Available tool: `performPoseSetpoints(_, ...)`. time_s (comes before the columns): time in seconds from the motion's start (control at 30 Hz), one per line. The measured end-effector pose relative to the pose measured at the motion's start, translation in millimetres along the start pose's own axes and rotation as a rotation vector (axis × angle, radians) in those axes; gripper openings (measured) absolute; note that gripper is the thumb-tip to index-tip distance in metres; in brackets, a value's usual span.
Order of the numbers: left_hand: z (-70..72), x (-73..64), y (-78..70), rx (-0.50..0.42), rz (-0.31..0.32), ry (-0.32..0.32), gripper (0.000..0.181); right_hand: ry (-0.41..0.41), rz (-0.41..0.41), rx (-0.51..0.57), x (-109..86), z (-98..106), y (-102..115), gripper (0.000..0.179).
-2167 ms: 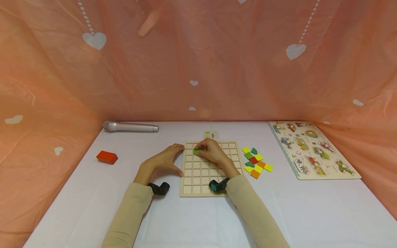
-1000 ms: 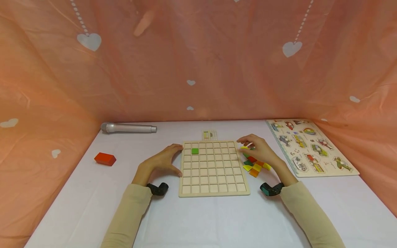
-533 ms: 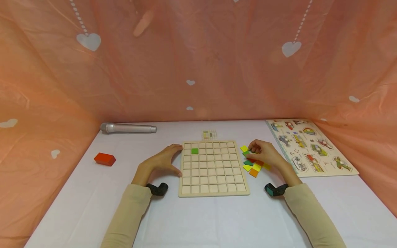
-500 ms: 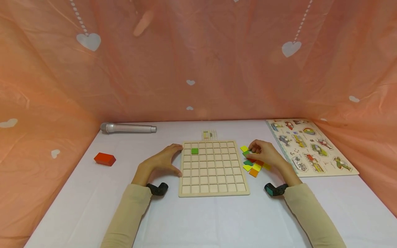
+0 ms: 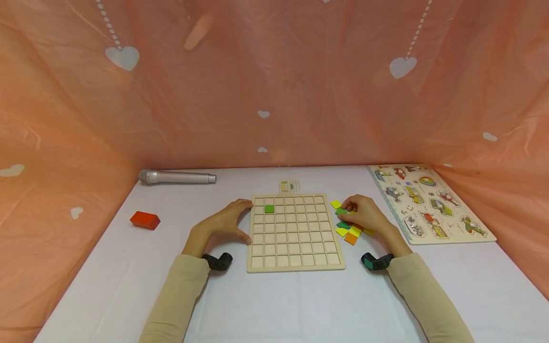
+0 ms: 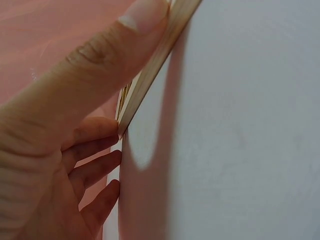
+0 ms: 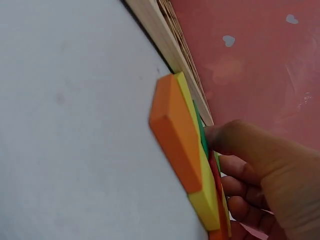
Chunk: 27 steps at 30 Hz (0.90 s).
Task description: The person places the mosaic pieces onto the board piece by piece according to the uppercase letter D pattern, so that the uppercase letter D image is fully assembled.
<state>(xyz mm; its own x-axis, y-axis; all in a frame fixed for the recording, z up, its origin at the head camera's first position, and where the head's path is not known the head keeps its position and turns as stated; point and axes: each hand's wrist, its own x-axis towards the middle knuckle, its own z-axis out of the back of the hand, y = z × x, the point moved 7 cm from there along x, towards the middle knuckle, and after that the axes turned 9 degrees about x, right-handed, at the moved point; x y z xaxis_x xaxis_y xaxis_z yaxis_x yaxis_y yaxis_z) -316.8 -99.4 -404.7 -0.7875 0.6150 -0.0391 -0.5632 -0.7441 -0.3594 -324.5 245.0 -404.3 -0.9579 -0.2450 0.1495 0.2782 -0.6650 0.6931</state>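
Note:
A wooden grid board lies on the table, with one green square tile in a cell near its upper left. My left hand is spread along the board's left edge; thumb and fingertips touch the rim, as the left wrist view also shows. Right of the board my right hand is over a pile of coloured tiles, its thumb and fingers pinching a green tile. Around it lie a yellow tile, a dark green rounded tile and an orange tile. Part of the pile is hidden beneath the hand.
A small pattern card lies behind the board. On the left are a silver microphone and a red block. A picture puzzle board occupies the right side. Pink curtain surrounds the table at back and sides.
My right hand left the green tile in its cell and moved right to the pile. There it has shifted slightly and nudged the yellow tile. My left hand stays at the board's edge.

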Motion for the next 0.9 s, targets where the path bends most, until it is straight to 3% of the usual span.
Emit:
performPoseSetpoints(0.27, -1.6, -0.6, 2.5, 0.009, 0.003, -0.006, 0.105, 0.011, 0.012, 0.081, 7.2, 3, 10, 0.025)
performPoseSetpoints(0.43, -1.1, 0.1, 1.1, 0.005, -0.018, -0.014, 0.104, 0.018, 0.113, 0.150, 16.6, -3, 42, 0.024)
performPoseSetpoints(0.63, -1.2, -0.1, 0.3, -0.004, -0.005, -0.002, 0.105, 0.042, 0.252, 0.189, 34.1, -27, 84, 0.025)
performPoseSetpoints(0.9, -1.5, 0.2, 1.7, 0.001, -0.015, -0.009, 0.104, 0.130, 0.272, 0.271, 49.2, -70, 107, 0.027)
